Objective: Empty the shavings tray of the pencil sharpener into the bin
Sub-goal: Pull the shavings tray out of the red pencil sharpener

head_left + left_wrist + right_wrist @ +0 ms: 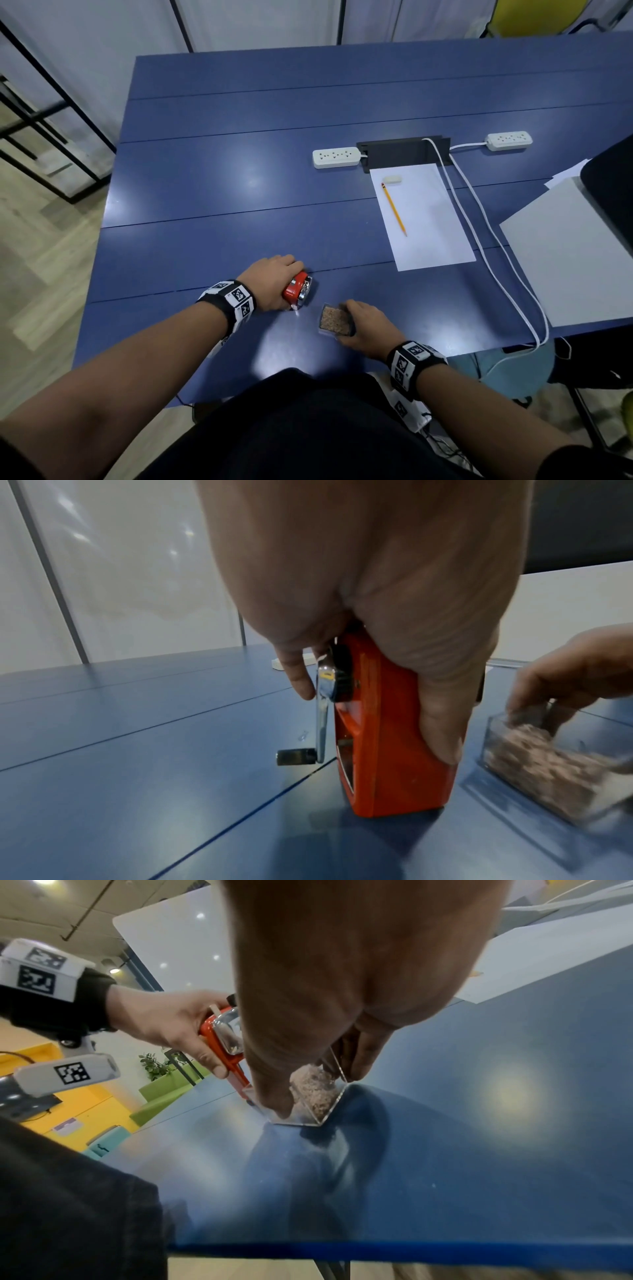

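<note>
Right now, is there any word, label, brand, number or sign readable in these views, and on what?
No readable words or numbers anywhere.
Wrist bands on left hand and right hand: square black-and-white coded markers only, no letters.
Pencil sharpener: no brand or label shows.
Shavings tray: clear, unmarked.
Paper sheet: blank.
Pencil: any print too small to read.

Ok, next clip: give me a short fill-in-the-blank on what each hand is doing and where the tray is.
1. The left hand grips the ____ pencil sharpener.
2. The clear shavings tray is held by the ____ hand.
3. The tray is ____ of the sharpener, standing on the blue table.
4. The yellow pencil lies on a sheet of white ____.

Missing words: red; right; out; paper
</note>
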